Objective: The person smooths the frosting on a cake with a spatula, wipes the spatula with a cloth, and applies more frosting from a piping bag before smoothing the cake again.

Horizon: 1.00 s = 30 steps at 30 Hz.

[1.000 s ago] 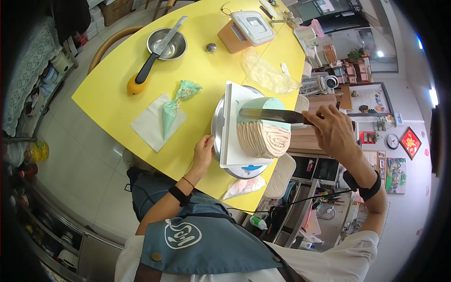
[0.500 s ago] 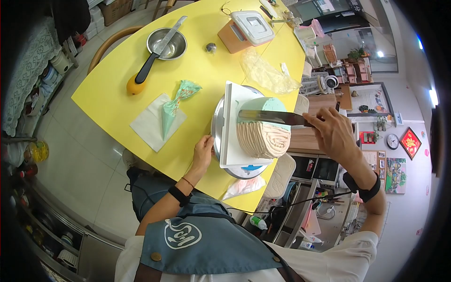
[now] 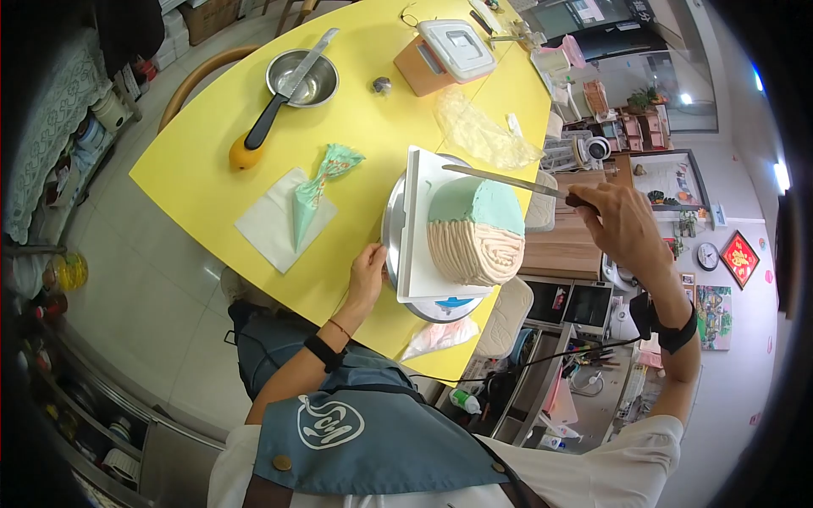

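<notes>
A cake (image 3: 477,229) stands on a white square board (image 3: 419,245) over a metal cake turntable (image 3: 392,229). Smooth mint-green cream covers its upper part in the picture, and piped pale-pink ridges cover the lower part. My right hand (image 3: 622,220) grips the dark handle of a palette knife (image 3: 508,182). Its blade is turned nearly edge-on beside the green side and looks slightly apart from it. At the turntable's near left rim, my left hand (image 3: 367,275) has its fingers curled against the edge.
On the yellow table (image 3: 203,178), a mint piping bag (image 3: 306,207) lies on a white napkin (image 3: 271,222). Beyond are a steel bowl (image 3: 320,86) with a knife (image 3: 269,121) across it, an orange fruit (image 3: 246,153), a lidded box (image 3: 423,72) and crumpled plastic (image 3: 478,131).
The palette knife has come off the green cream and moved toward the cake's far side, its blade turning edge-on. My left hand and the cake have stayed in place.
</notes>
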Tool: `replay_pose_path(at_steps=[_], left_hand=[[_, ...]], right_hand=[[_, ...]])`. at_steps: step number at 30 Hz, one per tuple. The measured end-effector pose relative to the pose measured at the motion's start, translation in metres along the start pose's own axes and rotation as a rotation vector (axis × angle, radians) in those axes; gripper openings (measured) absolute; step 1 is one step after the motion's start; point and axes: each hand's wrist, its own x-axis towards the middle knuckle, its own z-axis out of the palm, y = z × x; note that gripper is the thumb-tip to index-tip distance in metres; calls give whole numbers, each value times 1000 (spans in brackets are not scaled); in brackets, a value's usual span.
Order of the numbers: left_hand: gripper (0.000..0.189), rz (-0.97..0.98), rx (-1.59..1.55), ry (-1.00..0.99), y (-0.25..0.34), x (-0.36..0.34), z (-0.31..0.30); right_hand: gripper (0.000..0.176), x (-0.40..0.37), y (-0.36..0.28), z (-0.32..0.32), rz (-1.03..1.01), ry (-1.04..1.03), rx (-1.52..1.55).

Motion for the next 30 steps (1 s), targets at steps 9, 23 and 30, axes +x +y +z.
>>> replay_pose_path(at_steps=[9, 23, 30], left_hand=[[23, 58, -52, 86, -2, 6, 5], [22, 58, 15, 53, -3, 22, -1], [22, 33, 11, 46, 2, 18, 0]], right_hand=[[18, 4, 8, -2, 38, -151, -10], [24, -24, 0, 2, 7, -123, -45], [25, -38, -5, 3, -15, -110, -71]])
